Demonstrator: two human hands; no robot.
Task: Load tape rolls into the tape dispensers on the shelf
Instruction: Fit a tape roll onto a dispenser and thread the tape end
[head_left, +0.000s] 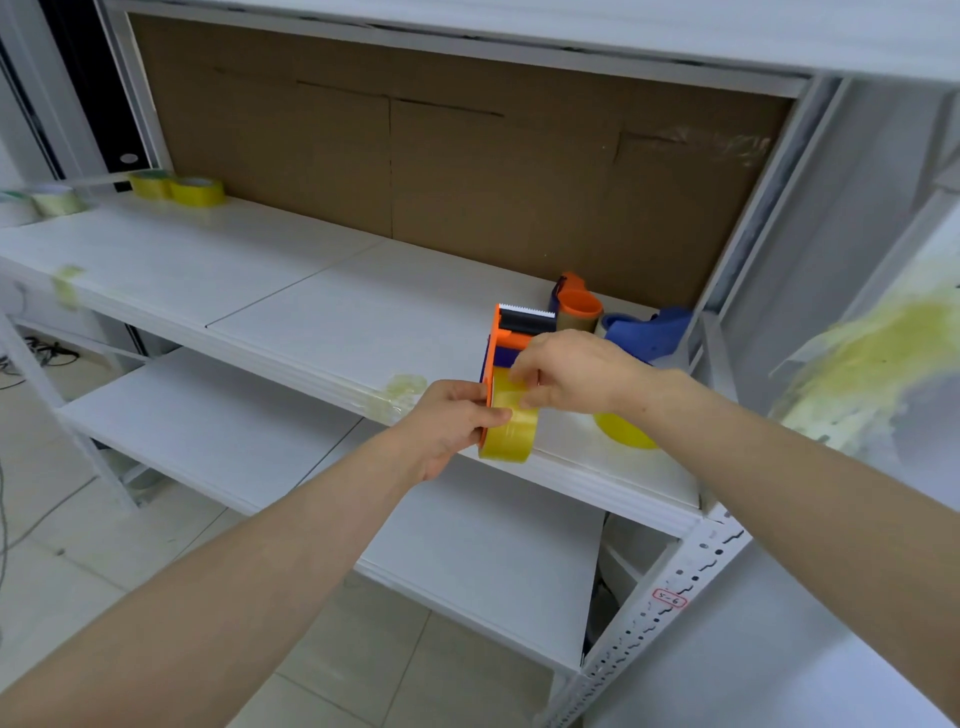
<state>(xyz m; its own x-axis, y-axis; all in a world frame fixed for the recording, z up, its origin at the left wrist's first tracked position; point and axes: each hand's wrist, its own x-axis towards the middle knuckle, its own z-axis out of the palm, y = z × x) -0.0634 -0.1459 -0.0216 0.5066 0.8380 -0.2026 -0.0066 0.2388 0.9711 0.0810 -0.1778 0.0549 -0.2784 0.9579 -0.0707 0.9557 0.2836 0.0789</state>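
At the front edge of the shelf (311, 312) the left hand (447, 421) grips the orange dispenser (511, 332), thumb on the yellow tape roll (511, 431) seated in it; the right hand (571, 371) pinches the roll's top, probably its loose end. The roll looks light and stiff, its film slick and clingy: best held by the flanks. Behind stand a second orange dispenser (576, 306) and a blue dispenser (649, 327)

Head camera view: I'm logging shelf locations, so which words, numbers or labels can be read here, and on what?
"5-6" (first character may be an S): handwritten on a red-bordered label on the shelf post.
Oval sticker on the dark panel, far left: too small to read.
Tape dispenser and tape roll: no print visible.
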